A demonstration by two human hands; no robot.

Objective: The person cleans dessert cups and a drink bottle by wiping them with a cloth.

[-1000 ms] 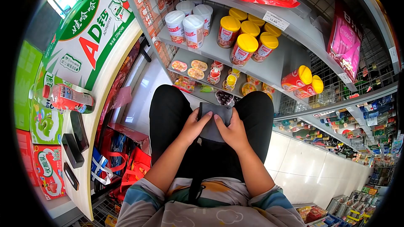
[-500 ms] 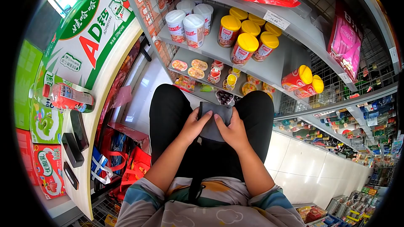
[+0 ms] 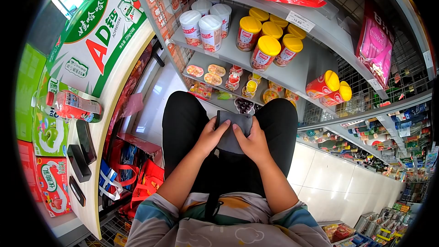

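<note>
Between my knees a dark grey cloth-like piece (image 3: 231,143) is held by both hands. My left hand (image 3: 211,136) grips its left side, the thumb lying on top and the other fingers hidden beneath. On the right side my right hand (image 3: 252,142) holds it the same way, thumb on top pointing inward. The two thumbs are a short way apart. Whether the piece is folded or has an opening, I cannot tell.
Ahead, a grey shelf (image 3: 302,82) holds yellow-lidded cans (image 3: 266,54) and white-lidded cans (image 3: 211,34). At left, a wooden counter (image 3: 93,201) bears a red-labelled bottle (image 3: 75,105), black objects (image 3: 78,163) and drink cartons (image 3: 54,186). Red bags (image 3: 147,180) sit below.
</note>
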